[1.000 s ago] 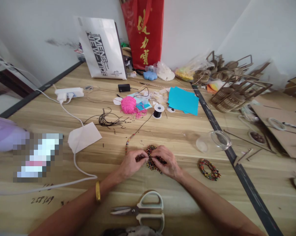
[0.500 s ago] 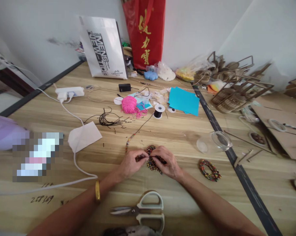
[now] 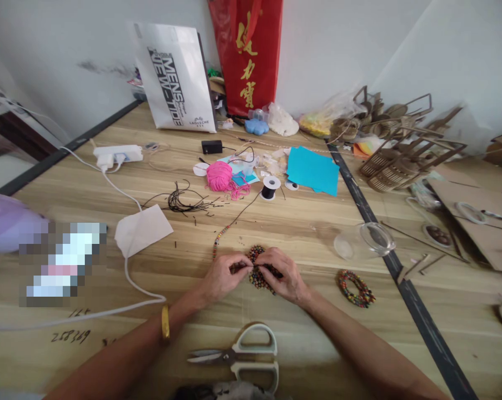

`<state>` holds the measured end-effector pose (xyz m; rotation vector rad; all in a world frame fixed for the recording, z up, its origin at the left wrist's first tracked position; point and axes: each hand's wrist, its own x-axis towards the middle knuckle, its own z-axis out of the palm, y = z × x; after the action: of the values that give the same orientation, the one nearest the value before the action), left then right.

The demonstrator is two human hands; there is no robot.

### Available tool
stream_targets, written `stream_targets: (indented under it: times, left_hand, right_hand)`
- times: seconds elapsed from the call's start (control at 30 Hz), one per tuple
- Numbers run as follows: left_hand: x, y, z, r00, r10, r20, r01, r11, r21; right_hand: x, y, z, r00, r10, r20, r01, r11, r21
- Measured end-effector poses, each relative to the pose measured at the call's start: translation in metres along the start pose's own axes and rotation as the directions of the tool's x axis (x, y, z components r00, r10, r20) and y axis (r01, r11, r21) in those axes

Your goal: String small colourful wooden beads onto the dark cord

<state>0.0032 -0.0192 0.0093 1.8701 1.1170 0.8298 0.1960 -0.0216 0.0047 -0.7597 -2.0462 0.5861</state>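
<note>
Over a pile of small multicoloured beads (image 3: 260, 279), my left hand (image 3: 226, 275) and my right hand (image 3: 283, 273) meet with their fingertips pinched together. A black cord (image 3: 246, 210) runs from a spool (image 3: 270, 188) toward my left hand, and a row of strung beads (image 3: 216, 241) on it disappears behind that hand. My left fingers are closed on the cord's end part, as far as I can see. Whatever sits in my right fingertips is too small to make out. To the right lies a coiled bead string (image 3: 355, 289).
Scissors (image 3: 234, 358) with white handles lie in front of me. A clear plastic jar (image 3: 363, 241) rests on its side at right. Left are a white cable (image 3: 128, 272), a paper piece (image 3: 145, 230) and a phone-like blurred object (image 3: 65, 261). Pink yarn (image 3: 220, 176) and cut cords (image 3: 186, 200) lie farther back.
My hands keep the same pinched pose over the beads, with hardly any movement. The view has shifted very slightly; the objects on the table stay in place.
</note>
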Motion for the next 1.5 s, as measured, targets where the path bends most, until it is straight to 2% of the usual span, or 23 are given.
stream_targets:
  times: [0.77,1.5]
  left_hand:
    - [-0.0003,0.0021,0.0003,0.999,-0.022,0.032,0.022,1.0,-0.019]
    - [-0.0003,0.0044,-0.0005,0.999,-0.027,0.028,0.028,1.0,-0.008]
  right_hand:
    - [-0.0039,0.0061,0.0039,0.999,-0.027,0.022,0.027,1.0,0.012]
    - [0.0005,-0.0011,-0.0006,1.0,-0.002,0.001,0.002,1.0,0.021]
